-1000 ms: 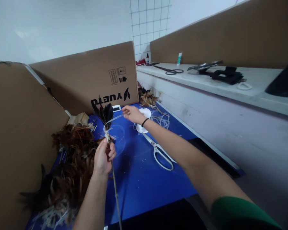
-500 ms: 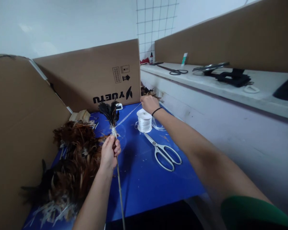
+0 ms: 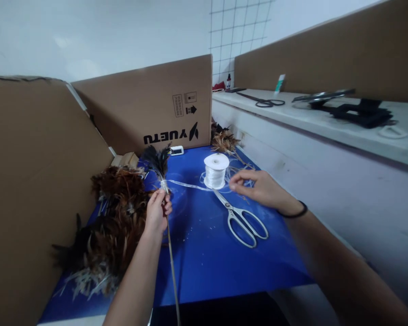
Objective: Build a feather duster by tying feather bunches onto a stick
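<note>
My left hand (image 3: 157,213) is closed around a thin stick (image 3: 172,267), just below the dark feathers (image 3: 158,160) at its top. White binding (image 3: 164,185) wraps the feather bases. From there a narrow white ribbon (image 3: 190,185) runs right, in front of a white spool (image 3: 215,174), towards my right hand (image 3: 255,186). The thumb and fingertips of that hand pinch the ribbon's far part beside the spool. Silver scissors (image 3: 241,217) lie on the blue tabletop (image 3: 204,271), their blade tips near the spool's foot.
Brown and black feathers (image 3: 115,226) are heaped at the left, beside a cardboard panel (image 3: 37,172). A printed carton (image 3: 139,104) stands behind. More feathers (image 3: 224,139) lie at the far right corner. Black scissors (image 3: 268,102) and a glue stick (image 3: 279,83) rest on the ledge (image 3: 313,117).
My right hand has come down and towards me, from behind the spool to its right side. The ribbon now runs lower, past the spool's front. My left hand keeps its grip.
</note>
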Tool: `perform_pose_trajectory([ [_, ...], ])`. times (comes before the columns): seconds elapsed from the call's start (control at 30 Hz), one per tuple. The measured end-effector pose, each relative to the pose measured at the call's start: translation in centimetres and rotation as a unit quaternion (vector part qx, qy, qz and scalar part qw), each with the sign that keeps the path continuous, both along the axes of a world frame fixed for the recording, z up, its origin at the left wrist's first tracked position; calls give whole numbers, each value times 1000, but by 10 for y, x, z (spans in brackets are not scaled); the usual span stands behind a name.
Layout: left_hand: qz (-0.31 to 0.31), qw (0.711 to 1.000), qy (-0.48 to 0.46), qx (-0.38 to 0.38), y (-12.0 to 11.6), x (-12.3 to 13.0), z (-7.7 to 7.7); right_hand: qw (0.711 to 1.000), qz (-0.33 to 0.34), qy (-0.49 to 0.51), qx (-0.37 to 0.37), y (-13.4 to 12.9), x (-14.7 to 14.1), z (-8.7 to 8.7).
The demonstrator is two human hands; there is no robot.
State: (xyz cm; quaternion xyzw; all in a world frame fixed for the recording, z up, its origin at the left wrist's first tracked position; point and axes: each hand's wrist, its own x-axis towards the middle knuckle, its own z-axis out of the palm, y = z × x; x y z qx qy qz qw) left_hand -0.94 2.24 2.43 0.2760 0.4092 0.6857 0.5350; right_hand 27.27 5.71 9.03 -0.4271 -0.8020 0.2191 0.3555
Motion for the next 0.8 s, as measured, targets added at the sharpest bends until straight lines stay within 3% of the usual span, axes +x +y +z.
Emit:
perform_pose_trajectory([
  [0.17,-45,998,-22,-24,2,-7,-2,987,79,-66,-120,-15,1,-30],
  [0.3,-72,996,-29,-36,3,-10,-4,985,97,-91,-114,-16,-15,-43],
  [0.4,-65,998,0,-27,2,-8,-6,997,58,-20,-45,-8,-45,-40],
  [0.53,-53,997,46,-15,0,0,-5,995,69,47,-47,16,-104,-27],
  [0.67,-34,996,82,-22,-1,8,-2,995,33,-22,-92,37,-159,-16],
  [0.8,-23,992,121,-24,-2,11,-4,991,1,-97,-89,45,-189,-10],
])
